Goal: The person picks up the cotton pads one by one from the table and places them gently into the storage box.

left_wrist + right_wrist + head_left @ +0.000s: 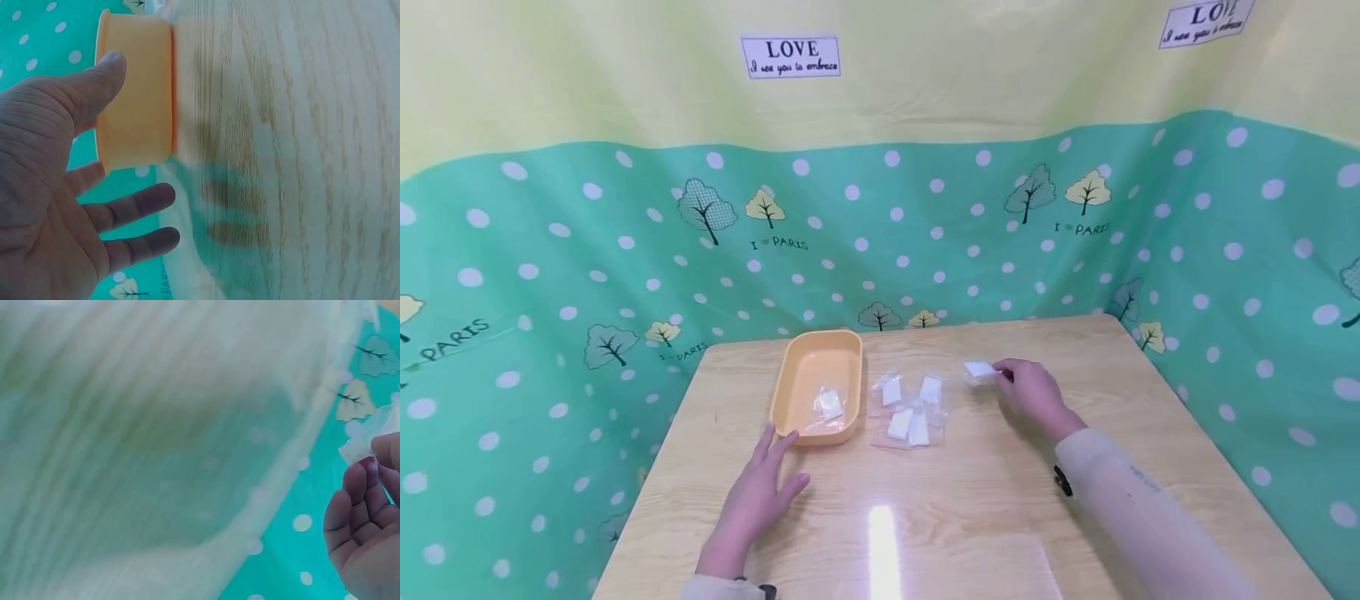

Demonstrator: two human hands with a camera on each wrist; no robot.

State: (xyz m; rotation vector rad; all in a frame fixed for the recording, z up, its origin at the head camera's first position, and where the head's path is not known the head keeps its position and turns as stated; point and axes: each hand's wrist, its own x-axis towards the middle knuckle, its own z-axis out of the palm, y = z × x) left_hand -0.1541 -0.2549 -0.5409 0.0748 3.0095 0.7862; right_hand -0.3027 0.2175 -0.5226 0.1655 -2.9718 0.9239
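Right hand [1033, 390] pinches packet [979, 372], probably light, slippery, best held by edge; left hand [758, 493] spreads, ungripping, beside tub [818, 367].

The head view is bright, with a long white streak of glare [883, 550] on the table [985, 500] and a soft shadow near the right hand [1033, 392]. The left wrist view is dimmer and bluish; the shiny table mirrors the green cloth [37, 37]. The right wrist view looks milky, its tabletop blurry.
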